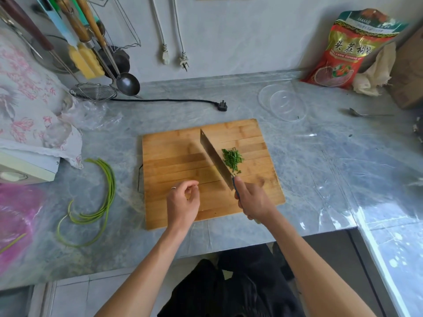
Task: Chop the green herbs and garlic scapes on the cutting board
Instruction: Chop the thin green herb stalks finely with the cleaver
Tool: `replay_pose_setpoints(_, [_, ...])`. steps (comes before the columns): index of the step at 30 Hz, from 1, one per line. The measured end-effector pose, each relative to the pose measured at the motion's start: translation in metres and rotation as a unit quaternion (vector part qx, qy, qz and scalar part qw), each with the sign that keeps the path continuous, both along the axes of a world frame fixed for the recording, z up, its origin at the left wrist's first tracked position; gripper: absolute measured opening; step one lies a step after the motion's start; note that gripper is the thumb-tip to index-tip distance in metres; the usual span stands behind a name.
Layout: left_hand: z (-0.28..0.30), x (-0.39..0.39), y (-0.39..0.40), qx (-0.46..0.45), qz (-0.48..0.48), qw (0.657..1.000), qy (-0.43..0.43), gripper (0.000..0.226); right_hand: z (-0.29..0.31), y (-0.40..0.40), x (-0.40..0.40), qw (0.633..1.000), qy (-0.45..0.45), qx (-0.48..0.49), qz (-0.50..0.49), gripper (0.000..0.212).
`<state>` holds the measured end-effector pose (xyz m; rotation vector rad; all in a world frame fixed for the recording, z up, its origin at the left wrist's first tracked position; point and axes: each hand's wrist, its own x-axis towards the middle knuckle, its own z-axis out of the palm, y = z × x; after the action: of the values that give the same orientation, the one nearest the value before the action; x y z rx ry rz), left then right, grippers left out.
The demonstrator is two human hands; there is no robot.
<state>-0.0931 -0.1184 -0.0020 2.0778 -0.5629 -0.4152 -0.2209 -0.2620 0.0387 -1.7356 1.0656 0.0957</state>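
A wooden cutting board [174, 156] lies on the grey marble counter. A small pile of chopped green herbs [232, 157] sits on its right half. My right hand [253, 200] grips the handle of a cleaver [215, 156], whose blade slants across the board just left of the herbs. My left hand [183, 202] hovers over the board's near left part, fingers loosely curled, holding nothing. Long green garlic scapes [103, 197] lie curled on the counter left of the board, uncut.
A clear glass bowl [283, 102] stands behind the board to the right, a spoon [366, 114] and a red bag [350, 49] beyond it. A black plug and cord [219, 105] lie behind the board. Strainer, ladle and cloth crowd the left. The counter edge drops off just below the board.
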Motion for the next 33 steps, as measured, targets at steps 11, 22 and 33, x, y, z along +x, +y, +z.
replay_pose_setpoints(11, [0.037, 0.011, -0.017, -0.066, -0.033, 0.979, -0.192, 0.021, 0.007, -0.008, -0.031, 0.917, 0.087, -0.346, 0.178, 0.050])
replay_pose_setpoints(22, [0.025, 0.000, -0.078, 0.178, -0.244, 0.928, -0.220, 0.051, -0.001, -0.030, -0.044, 0.889, 0.077, -0.385, 0.234, 0.054])
replay_pose_setpoints(33, [0.032, 0.009, -0.102, 0.102, -0.192, 0.957, -0.191, 0.033, -0.010, -0.058, -0.040, 0.893, 0.062, -0.359, 0.263, 0.048])
